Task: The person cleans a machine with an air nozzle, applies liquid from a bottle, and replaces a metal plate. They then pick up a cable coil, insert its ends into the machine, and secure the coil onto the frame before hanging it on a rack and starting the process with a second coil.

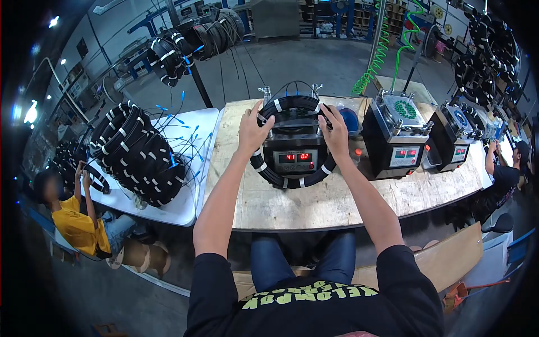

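Observation:
A black cable coil (pixel 289 183) with white ties hangs as a loop around the front of a small machine (pixel 292 144), whose panel glows with red digits. My left hand (pixel 255 132) is closed on the coil at its upper left, thumb and fingers on either side. At the upper right my right hand (pixel 335 133) grips the same coil. The fingers' undersides are partly hidden. Behind the coil, two metal posts rise from the machine, and thin cable with blue tips arches between them.
On the wooden table (pixel 264 210) stand a blue bowl (pixel 349 121), a second machine (pixel 393 154) with a green ring pattern on top, and a third machine (pixel 451 150). Stacked coils (pixel 137 160) fill the white table (pixel 182 216) at left. People sit at both sides.

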Tool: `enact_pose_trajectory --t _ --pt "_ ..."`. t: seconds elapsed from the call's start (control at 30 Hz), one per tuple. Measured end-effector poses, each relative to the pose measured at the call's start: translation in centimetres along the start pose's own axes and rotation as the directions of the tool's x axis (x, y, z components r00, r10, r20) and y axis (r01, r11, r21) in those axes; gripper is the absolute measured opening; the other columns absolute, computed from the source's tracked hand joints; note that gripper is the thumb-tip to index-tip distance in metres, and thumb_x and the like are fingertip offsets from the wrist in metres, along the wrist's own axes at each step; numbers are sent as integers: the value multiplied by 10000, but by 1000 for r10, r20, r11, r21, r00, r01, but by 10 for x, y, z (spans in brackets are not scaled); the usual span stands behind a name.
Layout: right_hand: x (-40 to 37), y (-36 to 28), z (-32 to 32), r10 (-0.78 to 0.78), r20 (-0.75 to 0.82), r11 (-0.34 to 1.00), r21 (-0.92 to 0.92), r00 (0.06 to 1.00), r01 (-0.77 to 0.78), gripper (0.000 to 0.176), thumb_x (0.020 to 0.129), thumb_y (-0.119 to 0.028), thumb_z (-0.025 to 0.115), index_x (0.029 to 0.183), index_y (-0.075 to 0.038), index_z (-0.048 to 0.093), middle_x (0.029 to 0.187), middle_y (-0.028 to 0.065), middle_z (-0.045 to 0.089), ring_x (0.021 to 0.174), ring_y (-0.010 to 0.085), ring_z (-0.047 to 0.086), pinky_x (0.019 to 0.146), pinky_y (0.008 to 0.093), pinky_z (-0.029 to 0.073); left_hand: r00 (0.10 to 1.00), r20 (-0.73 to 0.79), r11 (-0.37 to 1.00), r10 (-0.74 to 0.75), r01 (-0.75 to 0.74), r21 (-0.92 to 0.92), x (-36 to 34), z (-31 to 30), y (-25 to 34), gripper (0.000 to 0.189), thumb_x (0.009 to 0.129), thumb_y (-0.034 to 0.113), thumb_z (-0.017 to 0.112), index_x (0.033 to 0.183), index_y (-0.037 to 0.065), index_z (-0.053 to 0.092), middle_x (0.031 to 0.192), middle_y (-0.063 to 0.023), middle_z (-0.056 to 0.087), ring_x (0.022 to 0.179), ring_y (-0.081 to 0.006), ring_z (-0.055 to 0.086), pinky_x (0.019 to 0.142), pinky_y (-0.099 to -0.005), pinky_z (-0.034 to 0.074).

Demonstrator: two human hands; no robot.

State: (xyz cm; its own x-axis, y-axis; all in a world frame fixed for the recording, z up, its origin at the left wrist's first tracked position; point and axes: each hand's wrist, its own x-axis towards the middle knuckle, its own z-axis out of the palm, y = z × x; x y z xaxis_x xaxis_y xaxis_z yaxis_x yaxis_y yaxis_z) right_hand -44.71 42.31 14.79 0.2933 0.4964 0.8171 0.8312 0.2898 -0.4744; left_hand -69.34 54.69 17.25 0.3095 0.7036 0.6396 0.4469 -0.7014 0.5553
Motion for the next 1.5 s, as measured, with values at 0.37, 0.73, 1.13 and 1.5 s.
enact_pose_trajectory --t 0.37,0.73,1.13,1.5 --pt "-10 3 -1 42 -1 997 72 999 -42 508 1020 -301 652 1444 -47 537 1418 230 583 1305 408 568 1067 420 474 974 -189 989 129 -141 -53 -38 15 0 336 966 191 676 1293 125 713 1395 -197 609 1265 -385 572 1067 -459 462" --pt "-53 1 14 362 -204 928 -18 909 -373 772 910 -437 757 1524 -108 425 1339 169 575 1270 379 557 1037 462 431 909 -403 988 107 -50 149 -47 25 -4 641 877 342 800 1397 81 532 1275 -145 581 1198 -334 558 1044 -475 428" --pt "-76 0 18 385 -192 881 -217 903 -421 523 1089 -283 506 1583 -177 370 1069 193 599 826 431 670 679 523 518 912 -405 947 -70 188 259 -77 37 -8 760 937 558 690 1495 116 424 1378 -190 441 1338 -355 421 1108 -558 303" --pt "-76 -2 15 400 -193 900 -101 896 -424 547 1073 -323 541 1573 -168 382 1166 201 574 913 435 669 755 504 543 790 -451 910 -415 356 -215 -115 60 -6 529 1036 358 607 1433 27 492 1286 -237 523 1190 -444 558 991 -491 458"
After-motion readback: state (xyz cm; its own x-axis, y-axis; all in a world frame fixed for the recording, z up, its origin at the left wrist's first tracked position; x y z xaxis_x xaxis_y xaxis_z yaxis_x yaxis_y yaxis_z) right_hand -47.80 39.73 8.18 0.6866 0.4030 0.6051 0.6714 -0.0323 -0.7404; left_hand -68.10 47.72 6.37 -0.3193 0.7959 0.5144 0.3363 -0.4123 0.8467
